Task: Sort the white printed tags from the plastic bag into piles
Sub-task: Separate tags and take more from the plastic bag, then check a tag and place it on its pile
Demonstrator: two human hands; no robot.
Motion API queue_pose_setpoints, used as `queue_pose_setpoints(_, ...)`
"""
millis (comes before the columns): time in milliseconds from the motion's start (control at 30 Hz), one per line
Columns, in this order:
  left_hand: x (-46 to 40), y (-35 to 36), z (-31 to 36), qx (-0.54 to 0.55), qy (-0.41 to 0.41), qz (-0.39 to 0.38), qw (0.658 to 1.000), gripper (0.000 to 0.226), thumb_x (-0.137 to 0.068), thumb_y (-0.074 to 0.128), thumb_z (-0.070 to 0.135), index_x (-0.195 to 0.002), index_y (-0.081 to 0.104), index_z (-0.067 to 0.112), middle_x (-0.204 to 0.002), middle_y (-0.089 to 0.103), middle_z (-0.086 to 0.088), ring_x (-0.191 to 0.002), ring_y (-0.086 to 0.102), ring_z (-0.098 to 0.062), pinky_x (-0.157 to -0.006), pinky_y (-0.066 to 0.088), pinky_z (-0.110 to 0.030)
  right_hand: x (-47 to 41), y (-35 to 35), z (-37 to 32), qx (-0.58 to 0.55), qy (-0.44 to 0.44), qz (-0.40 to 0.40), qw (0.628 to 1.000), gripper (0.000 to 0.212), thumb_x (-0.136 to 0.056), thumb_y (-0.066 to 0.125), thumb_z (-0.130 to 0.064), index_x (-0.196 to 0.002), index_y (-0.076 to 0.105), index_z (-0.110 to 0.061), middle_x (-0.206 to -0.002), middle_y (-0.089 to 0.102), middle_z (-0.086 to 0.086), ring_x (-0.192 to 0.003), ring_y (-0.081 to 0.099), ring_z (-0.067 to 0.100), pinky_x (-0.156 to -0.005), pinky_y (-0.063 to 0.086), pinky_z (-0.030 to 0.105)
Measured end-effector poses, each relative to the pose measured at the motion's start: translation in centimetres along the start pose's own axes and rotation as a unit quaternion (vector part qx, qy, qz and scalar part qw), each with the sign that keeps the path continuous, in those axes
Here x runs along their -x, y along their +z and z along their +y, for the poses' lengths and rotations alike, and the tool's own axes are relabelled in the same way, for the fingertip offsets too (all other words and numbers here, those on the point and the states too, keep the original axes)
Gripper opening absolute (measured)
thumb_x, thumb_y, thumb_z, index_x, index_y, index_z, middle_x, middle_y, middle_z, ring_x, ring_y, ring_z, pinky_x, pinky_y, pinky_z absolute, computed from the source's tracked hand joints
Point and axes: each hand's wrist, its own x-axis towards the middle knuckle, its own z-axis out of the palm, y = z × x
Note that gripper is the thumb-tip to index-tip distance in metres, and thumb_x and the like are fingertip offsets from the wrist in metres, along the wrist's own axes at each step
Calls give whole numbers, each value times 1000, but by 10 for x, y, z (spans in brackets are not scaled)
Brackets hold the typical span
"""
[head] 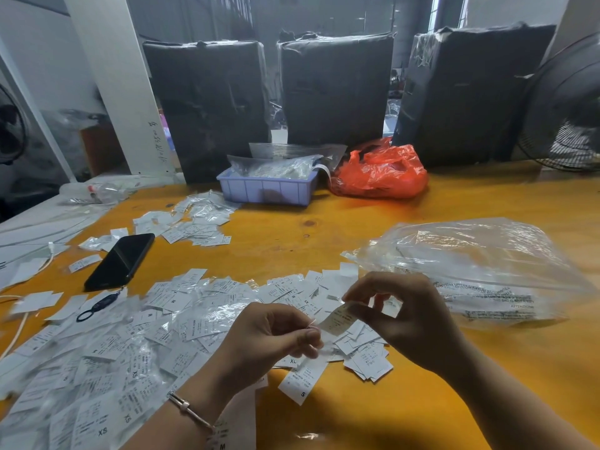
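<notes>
1. The yellow table (454,203) carries everything I am sorting.
2. The clear plastic bag (480,271) lies slumped on the right, near my right hand, so refills come easily.
3. The big spread of white tags (136,339) covers the near left; a smaller pile (194,222) sits farther back, kept apart, I judge, as sorted.
4. My right hand (399,316) pinches one end of a single tag (337,319).
5. My left hand (269,339) pinches its other end, holding it up between both hands to read.
</notes>
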Motion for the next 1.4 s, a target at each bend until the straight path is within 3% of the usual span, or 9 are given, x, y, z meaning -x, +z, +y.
queue_pose_setpoints(200,0,2,-2,-22,-7,-8,1000,21,-78,74,20,-87,75,0,-77,76,-8,-71,74,-19,-64,57,-27,1,3,2,-9,21,-36,999,17,-76,74,-1,-80,74,-17,-75,69,-14,-67,61,5,-54,46,14)
queue_pose_setpoints(300,0,2,-4,-35,-11,-14,999,8,-83,73,8,-86,76,2,-76,76,-7,-70,73,-18,-63,56,-25,1,5,0,-33,43,-24,998,19,-76,74,2,-79,73,-17,-73,69,-13,-65,60,7,-52,48,19)
queue_pose_setpoints(600,-2,1,-2,-8,-18,-11,1000,11,-85,71,9,-89,73,0,-79,77,-10,-72,74,-23,-63,56,-24,0,3,0,-61,99,-40,992,22,-73,68,7,-73,73,-14,-69,68,-9,-63,58,16,-55,48,34)
queue_pose_setpoints(800,-1,0,-2,-11,-15,-11,1000,10,-85,70,10,-90,74,2,-79,77,-9,-73,74,-24,-64,57,-26,-1,-2,-1,-132,94,83,983,26,-71,67,17,-77,69,-8,-73,70,4,-65,64,19,-60,55,38)
queue_pose_setpoints(867,0,-1,-2,-1,-11,-4,1000,9,-85,71,10,-89,74,3,-79,76,-10,-73,74,-24,-64,56,-25,-1,-5,0,-190,107,127,968,28,-74,68,14,-92,67,-8,-77,70,9,-65,67,22,-59,56,30)
queue_pose_setpoints(933,0,-2,-1,17,-5,9,1000,9,-83,72,13,-87,73,5,-79,76,-10,-72,73,-23,-64,56,-25,-1,-5,1,-157,105,145,971,37,-78,66,12,-106,68,-12,-77,70,4,-60,67,17,-55,52,20)
queue_pose_setpoints(1033,0,-3,0,25,13,21,999,8,-82,73,14,-84,73,7,-78,75,-9,-72,72,-22,-64,54,-24,0,3,1,-51,108,62,991,26,-81,62,2,-95,75,-16,-79,68,-7,-65,63,8,-53,47,18)
queue_pose_setpoints(1167,0,-1,0,29,26,38,998,16,-76,75,20,-84,77,6,-77,75,-11,-72,71,-21,-63,53,-24,2,19,-4,-49,134,-107,984,27,-77,70,-44,-89,76,-20,-79,68,-8,-70,60,5,-55,42,16)
queue_pose_setpoints(1400,0,1,-2,-27,25,-8,999,17,-76,76,23,-85,79,8,-76,75,-4,-72,70,-14,-63,52,-22,1,18,-2,-9,115,-72,991,6,-80,73,-16,-75,75,-14,-69,66,-4,-63,54,3,-56,38,14)
